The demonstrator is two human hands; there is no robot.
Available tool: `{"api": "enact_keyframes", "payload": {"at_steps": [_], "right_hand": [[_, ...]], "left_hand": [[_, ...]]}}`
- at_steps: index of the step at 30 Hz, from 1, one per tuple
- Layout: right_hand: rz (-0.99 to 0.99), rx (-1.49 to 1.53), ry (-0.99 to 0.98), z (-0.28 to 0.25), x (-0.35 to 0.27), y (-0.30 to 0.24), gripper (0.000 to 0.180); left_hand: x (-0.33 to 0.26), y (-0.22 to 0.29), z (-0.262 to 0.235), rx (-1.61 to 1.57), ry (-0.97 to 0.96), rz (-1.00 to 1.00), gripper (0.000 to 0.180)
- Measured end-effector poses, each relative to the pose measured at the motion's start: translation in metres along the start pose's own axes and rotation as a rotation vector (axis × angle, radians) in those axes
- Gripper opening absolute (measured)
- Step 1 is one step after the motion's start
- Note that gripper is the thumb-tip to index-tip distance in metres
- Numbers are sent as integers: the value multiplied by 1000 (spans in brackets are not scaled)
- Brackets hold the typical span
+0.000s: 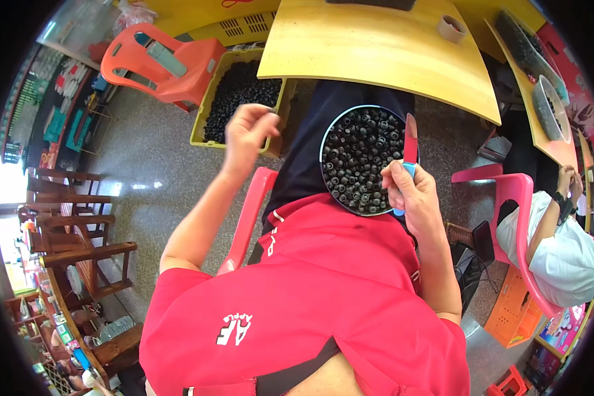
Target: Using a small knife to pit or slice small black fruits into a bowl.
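Note:
A round blue-rimmed bowl (323, 142) full of small black ring-shaped parts (360, 155) rests on my lap. My right hand (409, 191) sits at the bowl's right edge, gripping a knife (410, 138) with a blue handle, its blade pointing up. My left hand (247, 132) is raised out to the left over a yellow crate (208, 109), with fingers pinched together near the thumb; whether a small black part sits between them is hard to tell.
The yellow crate holds many black parts (241, 96). A wooden table (376, 46) with a tape roll (452, 28) lies ahead. An orange chair (168, 63) stands left, a pink chair (511, 198) right, where another person in white (561, 244) sits.

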State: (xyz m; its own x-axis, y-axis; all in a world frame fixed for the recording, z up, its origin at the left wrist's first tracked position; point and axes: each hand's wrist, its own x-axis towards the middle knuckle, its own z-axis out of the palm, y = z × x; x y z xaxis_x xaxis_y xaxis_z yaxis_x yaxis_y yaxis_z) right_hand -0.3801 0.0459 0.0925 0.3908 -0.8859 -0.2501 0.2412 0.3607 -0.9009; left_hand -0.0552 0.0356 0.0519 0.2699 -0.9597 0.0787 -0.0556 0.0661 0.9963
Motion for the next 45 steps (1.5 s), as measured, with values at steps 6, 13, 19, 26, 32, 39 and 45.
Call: {"api": "enact_keyframes", "payload": {"at_steps": [6,13,19,26,32,39,45], "right_hand": [[-44,-25,36,-12,5,-1,23],[-63,-22,61,-19,3,-2,22],[-65,-24,69,-19,1,-5,23],[-61,11,68,-22,-2,-2,23],[-54,22,54,-23,-1,0,23],[-60,26,63,-22,-2,1,23],[-41,29,67,-22,-3,4,22]], "left_hand": [[33,-39,-53,576,253,336,39],[-14,42,44,513,-406,607,18],[-23,30,104,637,-921,702,19],[-15,26,116,632,-1052,648,12],[-19,32,114,653,-1062,669,14],[-29,38,123,754,-1049,595,19],[-41,32,123,652,-1029,481,17]]}}
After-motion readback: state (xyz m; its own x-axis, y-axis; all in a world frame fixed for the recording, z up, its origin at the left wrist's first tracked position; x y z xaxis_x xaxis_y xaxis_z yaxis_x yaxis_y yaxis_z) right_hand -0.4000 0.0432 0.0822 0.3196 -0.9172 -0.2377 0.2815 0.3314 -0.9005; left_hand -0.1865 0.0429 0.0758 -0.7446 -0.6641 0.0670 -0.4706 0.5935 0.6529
